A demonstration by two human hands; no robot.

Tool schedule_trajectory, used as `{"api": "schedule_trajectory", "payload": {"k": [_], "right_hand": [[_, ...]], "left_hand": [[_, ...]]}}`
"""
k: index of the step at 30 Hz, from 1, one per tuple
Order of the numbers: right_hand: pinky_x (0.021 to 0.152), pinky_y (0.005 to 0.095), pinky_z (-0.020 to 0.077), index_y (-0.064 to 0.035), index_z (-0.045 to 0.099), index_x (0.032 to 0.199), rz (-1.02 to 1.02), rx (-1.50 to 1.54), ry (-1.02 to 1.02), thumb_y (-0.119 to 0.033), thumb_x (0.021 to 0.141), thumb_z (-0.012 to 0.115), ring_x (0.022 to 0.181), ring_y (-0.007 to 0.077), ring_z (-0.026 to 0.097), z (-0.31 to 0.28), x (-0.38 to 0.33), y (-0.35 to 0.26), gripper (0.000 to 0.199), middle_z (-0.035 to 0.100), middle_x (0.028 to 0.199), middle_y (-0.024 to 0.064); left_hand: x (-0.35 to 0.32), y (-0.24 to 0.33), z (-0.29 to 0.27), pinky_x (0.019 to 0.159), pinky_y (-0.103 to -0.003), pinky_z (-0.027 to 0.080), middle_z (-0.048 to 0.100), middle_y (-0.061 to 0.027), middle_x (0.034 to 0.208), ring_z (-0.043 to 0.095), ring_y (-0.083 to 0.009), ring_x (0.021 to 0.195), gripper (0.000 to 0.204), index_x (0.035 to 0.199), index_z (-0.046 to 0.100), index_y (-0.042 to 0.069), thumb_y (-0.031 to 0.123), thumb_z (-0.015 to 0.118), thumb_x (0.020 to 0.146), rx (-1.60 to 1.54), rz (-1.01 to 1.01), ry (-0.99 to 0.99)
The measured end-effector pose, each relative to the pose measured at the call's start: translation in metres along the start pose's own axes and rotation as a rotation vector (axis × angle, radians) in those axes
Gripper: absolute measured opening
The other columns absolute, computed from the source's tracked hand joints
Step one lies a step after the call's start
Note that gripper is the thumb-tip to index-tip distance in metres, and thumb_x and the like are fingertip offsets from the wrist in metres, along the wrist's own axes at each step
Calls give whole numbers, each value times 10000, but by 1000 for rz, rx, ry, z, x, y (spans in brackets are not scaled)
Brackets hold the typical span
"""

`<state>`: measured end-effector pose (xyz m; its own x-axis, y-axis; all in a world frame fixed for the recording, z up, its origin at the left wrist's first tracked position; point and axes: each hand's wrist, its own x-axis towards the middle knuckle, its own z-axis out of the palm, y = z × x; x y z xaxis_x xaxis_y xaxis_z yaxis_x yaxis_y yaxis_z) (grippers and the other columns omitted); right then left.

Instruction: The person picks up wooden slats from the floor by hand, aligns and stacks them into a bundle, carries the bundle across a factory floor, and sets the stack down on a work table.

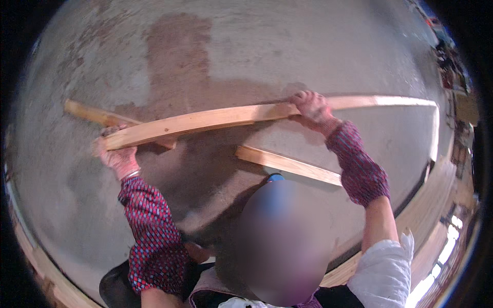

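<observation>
Wooden and pale, a long straight board point(221, 118) lies across a wide grey patch of wet cement floor point(308, 46). Both hands hold this board. The left hand point(117, 154) is at the board's left end, and its fingers point(110, 131) curl up over the edge and are clamped on the wood. The right hand point(311, 106) is farther along, near the middle of the board, and its fingers point(300, 97) are also clamped on the top edge. Both arms wear red checked sleeves point(151, 226).

Under the long board lies a second, thinner wooden strip point(287, 165). It runs slantwise from the upper left, goes under the long board near the left hand, and comes out again lower down on the right. The two pieces cross near the left end.

Some of the cement is darker and browner, in a big patch point(177, 61) above and below the board. A wooden frame point(434, 133) runs along the right side and bends round the bottom edge of the grey floor. Low in the middle, a blurred round shape hides part of the view.
</observation>
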<state>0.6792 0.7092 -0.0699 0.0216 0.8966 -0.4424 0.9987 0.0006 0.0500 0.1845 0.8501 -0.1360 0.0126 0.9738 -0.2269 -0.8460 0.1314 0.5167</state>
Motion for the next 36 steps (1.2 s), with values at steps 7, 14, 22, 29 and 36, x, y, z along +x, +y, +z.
{"api": "schedule_trajectory", "payload": {"k": [7, 14, 22, 29, 36], "right_hand": [[902, 435, 449, -137, 582, 1115, -228, 74, 405, -306, 636, 802, 1043, 284, 557, -73, -51, -67, 554, 587, 1068, 50], [947, 422, 438, -131, 573, 1162, -13, 63, 159, -246, 619, 827, 1096, 293, 539, 29, -1, 14, 610, 589, 1152, 55], [993, 438, 422, -128, 307, 1434, -333, 602, 78, -368, 730, 774, 1235, 291, 450, -52, 2, -141, 878, 452, 1372, 106], [792, 466, 507, -127, 422, 1243, -325, 542, -24, -261, 754, 691, 976, 346, 621, 6, 39, -250, 573, 628, 1050, 151], [800, 436, 524, -34, 472, 1203, -339, 668, 94, -283, 773, 672, 1014, 345, 610, -55, 117, -351, 536, 614, 1089, 177]], "left_hand": [[-39, 19, -133, 822, -455, 483, 603, -125, 917, 567, -306, 893, 400, 968, 619, 67, 404, 641, 753, -99, 38, 199], [-1, 77, 5, 824, -479, 499, 633, -84, 917, 596, -291, 877, 369, 972, 617, 89, 397, 641, 770, 107, 222, 77], [6, 66, 44, 731, -499, 528, 634, -67, 865, 607, -296, 772, 281, 919, 618, 130, 319, 711, 732, 153, 189, 132], [42, 61, -8, 852, -461, 490, 611, -83, 1012, 593, -266, 896, 468, 1083, 584, 69, 389, 711, 767, 214, 133, 193], [27, 22, -24, 916, -360, 423, 550, -132, 1211, 529, -239, 1037, 661, 1260, 495, -58, 469, 579, 870, 616, 281, 684]]}}
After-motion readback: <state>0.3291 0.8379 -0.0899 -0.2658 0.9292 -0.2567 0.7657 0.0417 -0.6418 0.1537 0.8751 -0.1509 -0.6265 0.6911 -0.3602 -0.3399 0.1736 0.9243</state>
